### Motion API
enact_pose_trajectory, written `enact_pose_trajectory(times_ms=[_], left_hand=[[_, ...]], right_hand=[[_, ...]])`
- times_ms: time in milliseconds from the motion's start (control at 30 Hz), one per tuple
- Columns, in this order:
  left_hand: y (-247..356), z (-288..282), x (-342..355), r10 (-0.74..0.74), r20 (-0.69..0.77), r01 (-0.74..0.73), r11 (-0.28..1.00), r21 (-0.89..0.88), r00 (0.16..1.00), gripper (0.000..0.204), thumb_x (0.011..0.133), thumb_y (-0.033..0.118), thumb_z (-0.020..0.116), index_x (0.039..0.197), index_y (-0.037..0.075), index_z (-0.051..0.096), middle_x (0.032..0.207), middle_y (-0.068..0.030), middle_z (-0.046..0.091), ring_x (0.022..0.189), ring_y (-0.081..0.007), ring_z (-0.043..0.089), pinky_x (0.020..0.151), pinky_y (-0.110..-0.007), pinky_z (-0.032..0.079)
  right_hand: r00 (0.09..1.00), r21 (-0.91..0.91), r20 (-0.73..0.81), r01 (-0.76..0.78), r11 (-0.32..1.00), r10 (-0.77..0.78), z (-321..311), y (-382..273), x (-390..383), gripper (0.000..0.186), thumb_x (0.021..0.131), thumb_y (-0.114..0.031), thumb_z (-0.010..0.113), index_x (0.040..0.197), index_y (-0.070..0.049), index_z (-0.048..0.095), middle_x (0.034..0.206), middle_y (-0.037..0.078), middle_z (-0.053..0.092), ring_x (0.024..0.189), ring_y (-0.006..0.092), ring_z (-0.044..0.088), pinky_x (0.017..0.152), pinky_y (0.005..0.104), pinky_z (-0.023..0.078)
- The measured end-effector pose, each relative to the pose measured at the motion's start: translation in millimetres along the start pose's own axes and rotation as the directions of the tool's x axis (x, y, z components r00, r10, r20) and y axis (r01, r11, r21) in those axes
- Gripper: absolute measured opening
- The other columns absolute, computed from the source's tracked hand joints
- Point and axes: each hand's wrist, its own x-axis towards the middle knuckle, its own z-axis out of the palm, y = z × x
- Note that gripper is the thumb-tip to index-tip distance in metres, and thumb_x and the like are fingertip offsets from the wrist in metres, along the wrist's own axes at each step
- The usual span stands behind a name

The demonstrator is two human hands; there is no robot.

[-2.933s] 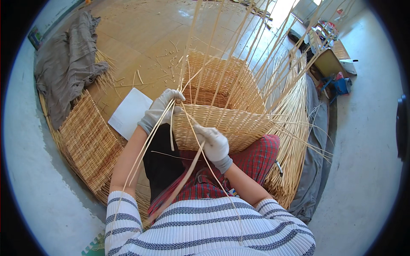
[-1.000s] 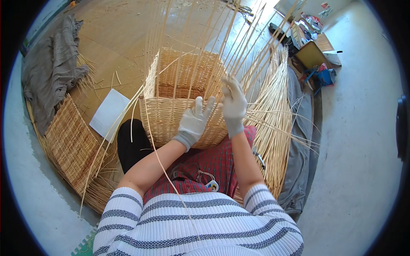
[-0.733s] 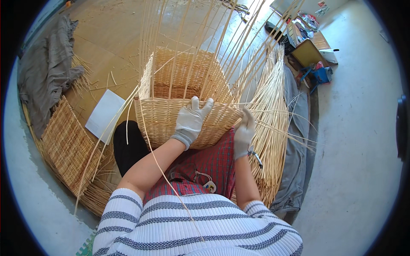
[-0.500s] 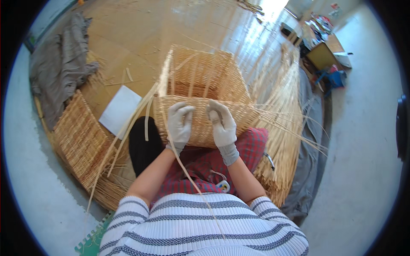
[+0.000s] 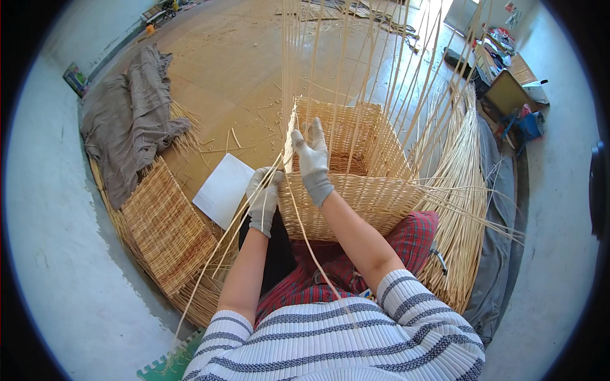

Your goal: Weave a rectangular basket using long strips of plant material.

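Observation:
A square woven basket (image 5: pixel 343 203) rests against my legs, with tall pale stakes rising from it. My left hand (image 5: pixel 264 197), in a white and grey glove, is closed at the basket's near left corner on several loose cane strands (image 5: pixel 222 244) that trail toward my lap. My gloved right hand (image 5: pixel 310 159) is raised over the front rim at the left part of the basket, fingers apart and pointing up beside the stakes. Whether its fingertips touch the left wall or a stake, I cannot tell.
A woven panel (image 5: pixel 165 225), grey cloth (image 5: pixel 127 120) and white sheet (image 5: pixel 219 187) lie left. A long cane bundle (image 5: pixel 457 241) lies right, with a blue object (image 5: pixel 527 127) and clutter beyond. Pale walls (image 5: pixel 47 209) flank both sides; scraps litter the floor (image 5: pixel 229 70).
Half a second ago both hands were on the front wall. My left hand has moved onto the strands at the left corner; my right hand has risen leftward. The whole view has shifted.

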Motion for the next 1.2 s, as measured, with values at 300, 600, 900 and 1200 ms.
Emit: enact_pose_trajectory(times_ms=[300, 600, 900, 1200], left_hand=[[-26.3, 6.2, -22.6, 0.145, -0.099, -0.131, 0.982, 0.133, 0.984, 0.022, 0.089, 0.013, 0.077, 0.107, 0.001, 0.07, 0.101, -0.0071, 0.069, 0.094, -0.0157, 0.064, 0.087, -0.03, 0.052], [-30.6, -3.4, -12.9, 0.394, 0.114, -0.408, 0.837, 0.366, 0.912, 0.03, 0.085, 0.016, 0.081, 0.11, 0.005, 0.067, 0.102, -0.0101, 0.07, 0.096, -0.0269, 0.068, 0.085, -0.038, 0.053], [-16.9, 7.2, -41.2, 0.539, 0.125, -0.538, 0.738, 0.407, 0.833, 0.028, 0.085, 0.008, 0.078, 0.11, 0.006, 0.066, 0.107, -0.0127, 0.07, 0.094, -0.0282, 0.068, 0.088, -0.038, 0.052], [-4.0, 47.3, -48.8, 0.22, 0.464, -0.513, 0.34, 0.788, 0.858, 0.076, 0.088, 0.02, 0.068, 0.156, 0.03, 0.036, 0.155, -0.0199, 0.04, 0.138, -0.0434, 0.045, 0.095, -0.047, 0.054]], right_hand=[[0.975, -0.183, 0.181, 0.164, 0.969, -0.13, -8.5, -35.4, -21.2, 0.057, 0.097, -0.023, 0.071, 0.147, -0.006, 0.049, 0.123, 0.007, 0.064, 0.092, 0.0083, 0.057, 0.077, 0.0231, 0.05], [0.902, 0.028, 0.326, 0.291, 0.956, -0.284, -48.6, -61.9, -38.2, 0.039, 0.105, -0.008, 0.05, 0.143, -0.001, 0.05, 0.104, 0.005, 0.065, 0.098, 0.0143, 0.063, 0.086, 0.031, 0.054], [0.989, 0.199, 0.122, 0.056, 0.978, -0.081, -127.4, -58.5, -55.2, 0.028, 0.11, -0.026, 0.045, 0.117, -0.006, 0.062, 0.081, 0.002, 0.062, 0.074, 0.0128, 0.062, 0.077, 0.0337, 0.058], [0.589, -0.702, 0.642, 0.709, -0.068, -0.49, -43.9, -109.3, 10.7, 0.055, 0.1, -0.003, 0.055, 0.153, -0.009, 0.042, 0.134, 0.014, 0.063, 0.108, 0.0207, 0.068, 0.082, 0.028, 0.057]])
